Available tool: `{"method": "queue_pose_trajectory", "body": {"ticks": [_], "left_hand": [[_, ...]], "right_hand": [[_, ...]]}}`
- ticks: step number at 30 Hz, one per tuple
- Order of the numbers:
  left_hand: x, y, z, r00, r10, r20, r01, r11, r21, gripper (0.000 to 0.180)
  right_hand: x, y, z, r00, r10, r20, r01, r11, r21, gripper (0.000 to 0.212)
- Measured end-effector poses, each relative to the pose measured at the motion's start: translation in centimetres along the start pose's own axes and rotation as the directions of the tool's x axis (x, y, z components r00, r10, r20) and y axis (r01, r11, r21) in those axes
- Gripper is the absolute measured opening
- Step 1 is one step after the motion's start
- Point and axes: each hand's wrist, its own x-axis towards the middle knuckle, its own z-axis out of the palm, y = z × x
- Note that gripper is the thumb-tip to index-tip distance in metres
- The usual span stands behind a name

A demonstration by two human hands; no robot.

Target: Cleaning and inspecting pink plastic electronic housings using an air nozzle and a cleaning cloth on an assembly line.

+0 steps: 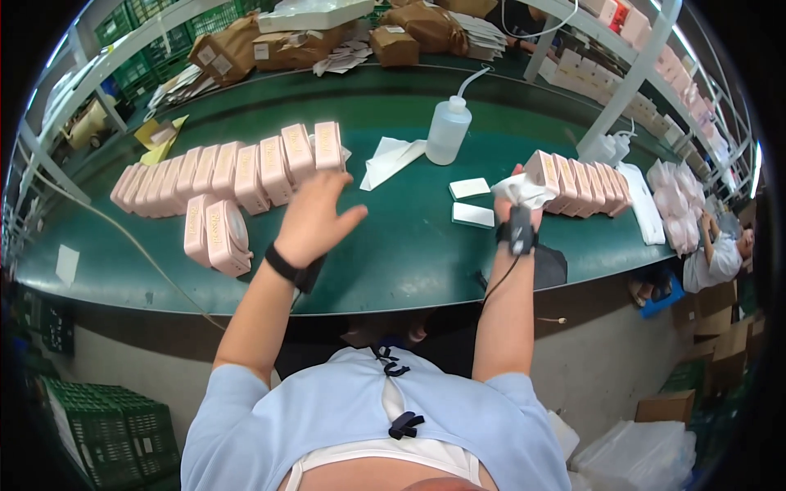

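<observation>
My left hand [315,214] reaches to the right end of a long row of pale pink boxes [225,170], its thumb and fingers apart. The fingertips overlap the lower part of the last pink box [328,146]; whether they touch it I cannot tell. In my right hand [536,217] is a crumpled white cloth [522,191], which hides most of the fingers. This hand is beside the left end of a shorter row of pink boxes [578,185]. Two more pink boxes [214,233] stand in front of the long row.
A squeeze bottle [449,131] stands behind a folded white cloth [391,160] and two small white blocks [472,214] on the green table [385,262]. A cable [123,233] crosses the left side. Wrapped packages [303,47] lie at the back. Another person [714,258] is at far right.
</observation>
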Motion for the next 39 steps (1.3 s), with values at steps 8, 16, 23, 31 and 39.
{"method": "queue_pose_trajectory", "body": {"ticks": [8, 16, 23, 31, 39], "left_hand": [[10.5, -4.5, 1.6, 0.9, -0.423, -0.1, 0.42, 0.785, 0.455, 0.068], [13.3, -3.9, 4.7, 0.84, -0.541, 0.043, 0.421, 0.7, 0.577, 0.074], [12.0, -1.6, 4.2, 0.914, -0.384, 0.133, 0.254, 0.795, 0.551, 0.063], [9.5, -1.5, 2.9, 0.9, -0.399, 0.176, 0.385, 0.916, 0.108, 0.059], [-12.8, 0.6, -6.5, 0.752, -0.489, 0.442, 0.422, -0.158, -0.893, 0.044]], "right_hand": [[-21.6, 2.0, 11.9, 0.759, 0.643, 0.101, 0.282, -0.185, -0.941, 0.027], [-29.0, -3.5, 0.4, 0.99, -0.107, -0.086, -0.106, -0.194, -0.975, 0.02], [-25.6, -1.4, -3.2, 0.922, -0.339, -0.185, -0.111, 0.226, -0.968, 0.029], [-23.7, 0.2, 4.4, 0.748, -0.663, -0.011, 0.296, 0.349, -0.889, 0.031], [-22.2, 1.8, 13.1, 0.786, 0.572, 0.232, 0.263, 0.03, -0.964, 0.047]]}}
